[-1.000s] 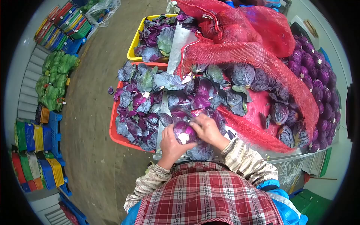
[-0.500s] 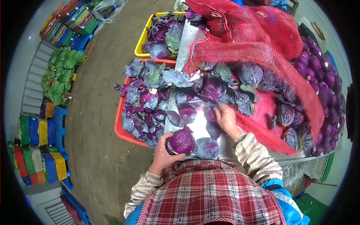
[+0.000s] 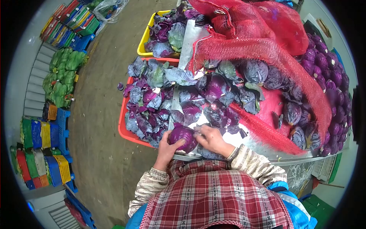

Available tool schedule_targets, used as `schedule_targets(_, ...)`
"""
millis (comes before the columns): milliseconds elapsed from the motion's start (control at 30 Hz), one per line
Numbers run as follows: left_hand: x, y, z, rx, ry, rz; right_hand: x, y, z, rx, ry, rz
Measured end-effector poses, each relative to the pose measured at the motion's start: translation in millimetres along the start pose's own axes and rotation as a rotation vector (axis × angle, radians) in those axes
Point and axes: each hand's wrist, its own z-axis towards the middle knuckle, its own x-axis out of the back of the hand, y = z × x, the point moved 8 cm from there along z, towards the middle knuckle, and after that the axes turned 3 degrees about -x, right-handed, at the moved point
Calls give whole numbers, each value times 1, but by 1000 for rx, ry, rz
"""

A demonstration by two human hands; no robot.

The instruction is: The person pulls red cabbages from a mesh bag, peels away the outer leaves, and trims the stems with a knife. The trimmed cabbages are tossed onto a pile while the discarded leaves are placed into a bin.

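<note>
A shiny purple red cabbage (image 3: pixel 182 138) sits at the table's near edge, between my hands. My left hand (image 3: pixel 166 148) grips it from the left, thumb lying over its front. From the right, my right hand (image 3: pixel 212 139) has its curled fingers pressed against the cabbage's side; the fingertips are partly hidden. Loose dark outer leaves (image 3: pixel 223 116) lie on the metal table just beyond my right hand. Another bluish leaf (image 3: pixel 209 154) shows under my right wrist.
An orange-red crate (image 3: pixel 122 124) heaped with leaves stands left of the table, with a yellow crate (image 3: pixel 143 44) behind it. Red mesh sacking (image 3: pixel 263 51) drapes over untrimmed cabbages (image 3: pixel 254 72). Shiny cabbages (image 3: pixel 335 91) are piled at right. Stacked crates (image 3: pixel 42 133) stand far left.
My right hand has moved left and toward me, from the leaves onto the cabbage. Dark leaves now lie beyond it. My left hand keeps the cabbage, which has shifted slightly.
</note>
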Motion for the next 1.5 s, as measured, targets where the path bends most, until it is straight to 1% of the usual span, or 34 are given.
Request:
schedule_targets(67, 0, 1, -2, -17, -5, -4, 6, 19, 5, -108, 52, -16)
schedule_targets(100, 0, 1, -1, -41, -9, -1, 7, 23, 7, -153, 23, -21)
schedule_targets(167, -2, 7, -4, -67, -13, 3, 8, 12, 9, -122, -3, 24)
schedule_targets(200, -3, 19, -8, -118, 9, 166, 8, 3, 11, -92, -29, 69)
schedule_targets(233, -5, 27, -10, -168, 30, 329, 12, -4, 12, -62, 4, 74)
schedule_targets(267, -8, 26, -9, -168, 29, 329, 14, -7, 13, -63, 5, 74)
schedule_targets(333, -15, 33, -11, -256, 76, 521, 24, -8, 18, -79, 78, 167)
schedule_targets(367, -16, 30, -8, -248, 93, 505, 29, 12, 21, -162, 152, 143)
schedule_targets(400, -15, 27, -6, -251, 92, 505, 42, 26, 27, -168, 255, 136)
schedule_targets(433, -15, 26, -5, -269, 86, 518, 53, 51, 29, -331, 316, 151)
schedule_targets(467, -15, 26, -5, -289, 79, 533, 72, 53, 34, -475, 312, 67)
schedule_targets(533, -18, 33, -10, -306, 85, 539, 92, 55, 41, -195, 382, -388)
schedule_targets(600, -23, 37, -13, -320, 90, 541, 83, -1, 38, -107, 275, -451)
schedule_targets(633, -27, 40, -15, -368, 103, 605, 65, -27, 32, -30, 160, -349)
schedule_targets(667, -30, 44, -16, -421, 118, 669, 41, -40, 26, -1, 103, -418)
schedule_targets(700, -33, 40, -15, -415, 68, 641, 22, -39, 24, -28, -26, -335)
schedule_targets(733, -36, 34, -14, -422, 52, 741, 5, -33, 23, -51, -156, -249)
schedule_targets(800, -40, 45, -23, -522, 97, 760, 13, -12, 35, -60, 23, -59)
schedule_targets(867, -36, 42, -23, -489, 77, 717, 25, 9, 40, -121, 122, -104)
schedule_targets(933, -32, 34, -15, -469, 60, 665, 47, 44, 45, -172, 260, -251)
schedule_targets(1000, -10, 4, -2, -205, 115, 93, 75, 62, 43, -312, 307, -336)
schedule_targets(1033, -6, 0, -1, -160, 143, -17, 83, 40, 36, -143, 398, -359)
schedule_targets(1067, -7, 5, -1, -133, 180, -109, 80, 25, 28, -142, 391, -360)
schedule_targets(1133, -7, 4, 4, -51, 221, -142, 43, -11, 14, 16, 123, -190)
schedule_targets(1200, -9, 0, 8, -49, 209, -119, 17, -17, 5, -64, 40, -134)
schedule_targets(1233, -8, -2, 9, -43, 204, -91, 11, -5, 3, -143, 39, -121)
schedule_targets(1267, -9, 2, 7, -40, 208, -85, 10, -4, 4, -144, 37, -113)
schedule_targets(1333, -15, 10, 3, -37, 211, 8, 14, -5, 5, -80, 71, -160)
schedule_targets(1367, -16, 6, 4, -44, 220, -5, 15, -10, 4, 13, 91, -195)
schedule_targets(1400, -17, 4, 6, -47, 213, -6, 15, -9, 3, 12, 96, -201)
schedule_targets(1467, -14, 5, 6, -86, 259, 218, 12, -23, -3, 176, 122, -404)
schedule_targets(1500, -15, 3, 6, -85, 260, 216, 11, -20, -2, 240, 128, -441)
